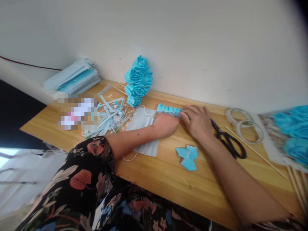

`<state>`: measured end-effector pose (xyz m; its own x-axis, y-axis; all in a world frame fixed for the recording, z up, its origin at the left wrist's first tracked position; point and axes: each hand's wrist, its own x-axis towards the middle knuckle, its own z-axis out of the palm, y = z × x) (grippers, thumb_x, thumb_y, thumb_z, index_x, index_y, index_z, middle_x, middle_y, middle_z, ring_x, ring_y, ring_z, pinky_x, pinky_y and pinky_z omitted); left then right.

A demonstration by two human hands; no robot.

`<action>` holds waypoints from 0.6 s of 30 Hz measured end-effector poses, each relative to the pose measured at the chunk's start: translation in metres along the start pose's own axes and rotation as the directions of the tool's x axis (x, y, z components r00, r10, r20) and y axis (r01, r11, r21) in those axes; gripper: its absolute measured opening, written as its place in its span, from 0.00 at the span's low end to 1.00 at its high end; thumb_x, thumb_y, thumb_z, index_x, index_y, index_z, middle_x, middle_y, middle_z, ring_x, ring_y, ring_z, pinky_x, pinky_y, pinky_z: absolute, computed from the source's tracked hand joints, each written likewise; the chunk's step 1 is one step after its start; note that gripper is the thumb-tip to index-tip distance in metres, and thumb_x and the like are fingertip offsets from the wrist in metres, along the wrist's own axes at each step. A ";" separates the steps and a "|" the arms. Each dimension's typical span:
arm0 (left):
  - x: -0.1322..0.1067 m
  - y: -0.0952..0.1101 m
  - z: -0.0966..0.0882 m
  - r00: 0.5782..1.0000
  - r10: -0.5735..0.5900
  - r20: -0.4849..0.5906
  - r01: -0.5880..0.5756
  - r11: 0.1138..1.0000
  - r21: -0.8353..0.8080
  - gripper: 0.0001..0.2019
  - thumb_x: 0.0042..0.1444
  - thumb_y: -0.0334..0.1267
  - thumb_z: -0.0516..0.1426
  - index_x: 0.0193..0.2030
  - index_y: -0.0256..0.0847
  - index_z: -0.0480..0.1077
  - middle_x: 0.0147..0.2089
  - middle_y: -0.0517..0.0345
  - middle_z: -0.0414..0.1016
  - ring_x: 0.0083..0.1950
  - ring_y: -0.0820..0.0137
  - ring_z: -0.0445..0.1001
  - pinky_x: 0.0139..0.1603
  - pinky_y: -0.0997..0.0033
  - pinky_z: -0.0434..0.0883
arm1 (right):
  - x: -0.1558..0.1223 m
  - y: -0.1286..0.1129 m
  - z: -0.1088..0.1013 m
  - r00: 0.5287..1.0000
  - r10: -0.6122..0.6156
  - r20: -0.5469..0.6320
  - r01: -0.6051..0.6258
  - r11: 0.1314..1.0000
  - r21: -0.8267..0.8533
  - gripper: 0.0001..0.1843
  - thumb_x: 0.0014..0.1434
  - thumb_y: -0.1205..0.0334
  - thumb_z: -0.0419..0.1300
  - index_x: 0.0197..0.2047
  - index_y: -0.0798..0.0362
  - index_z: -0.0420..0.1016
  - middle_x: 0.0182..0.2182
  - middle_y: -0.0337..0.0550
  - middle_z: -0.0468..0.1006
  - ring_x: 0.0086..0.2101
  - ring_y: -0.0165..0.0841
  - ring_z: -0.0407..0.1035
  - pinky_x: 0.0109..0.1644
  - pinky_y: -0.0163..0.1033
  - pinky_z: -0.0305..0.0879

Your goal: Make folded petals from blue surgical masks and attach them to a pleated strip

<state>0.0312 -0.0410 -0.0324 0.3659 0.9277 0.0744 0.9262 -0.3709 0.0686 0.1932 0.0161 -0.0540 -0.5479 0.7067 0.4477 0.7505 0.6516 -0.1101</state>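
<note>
A row of folded light-blue petals [168, 110] lies on the table in front of my hands. My left hand [166, 125] is closed, its knuckles just below that row, and its fingertips are hidden. My right hand [197, 122] rests palm down at the row's right end, fingers stretched, thumb side touching the last petal. Beneath my left forearm is a flat pale-blue face mask [142, 122] with its white ear loops showing. Nearer to me, between my forearms, lie several loose blue folded pieces [188, 157].
Black-handled scissors [231, 144] and two tape rolls [250, 131] lie right, beside a thin stick [260, 154]. Blue paper-like roses [138, 80] lean on the wall; more roses [295, 138] sit far right. Scraps [110, 115] and stacked masks [74, 77] are left.
</note>
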 end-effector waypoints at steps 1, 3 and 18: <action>0.000 0.000 0.000 1.000 -0.010 0.003 0.010 1.000 0.011 0.15 0.62 0.28 0.47 0.45 0.29 0.74 0.44 0.38 0.79 0.42 0.59 0.79 0.38 0.63 0.71 | 0.000 0.000 -0.001 1.000 0.015 -0.008 -0.015 1.000 0.025 0.25 0.71 0.49 0.44 0.43 0.50 0.79 0.55 0.49 0.77 0.55 0.46 0.68 0.63 0.60 0.53; 0.000 0.001 0.000 0.999 -0.027 0.029 0.026 0.999 0.025 0.15 0.63 0.29 0.46 0.43 0.30 0.74 0.42 0.38 0.80 0.41 0.57 0.79 0.37 0.63 0.71 | 0.001 0.001 -0.002 0.995 0.062 -0.079 -0.056 0.995 0.083 0.25 0.72 0.51 0.41 0.46 0.50 0.78 0.54 0.47 0.78 0.55 0.42 0.68 0.64 0.57 0.52; -0.003 0.002 -0.002 0.998 -0.024 0.063 0.021 0.998 0.061 0.15 0.64 0.30 0.45 0.45 0.29 0.73 0.40 0.37 0.79 0.39 0.57 0.79 0.36 0.65 0.70 | 0.003 -0.006 -0.008 1.000 0.026 0.007 -0.027 0.990 0.137 0.26 0.72 0.50 0.42 0.46 0.46 0.81 0.57 0.43 0.76 0.59 0.43 0.63 0.69 0.60 0.45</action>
<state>0.0318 -0.0444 -0.0304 0.3482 0.9374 0.0100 0.9373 -0.3483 0.0091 0.1905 0.0122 -0.0451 -0.5307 0.7254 0.4383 0.7071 0.6641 -0.2428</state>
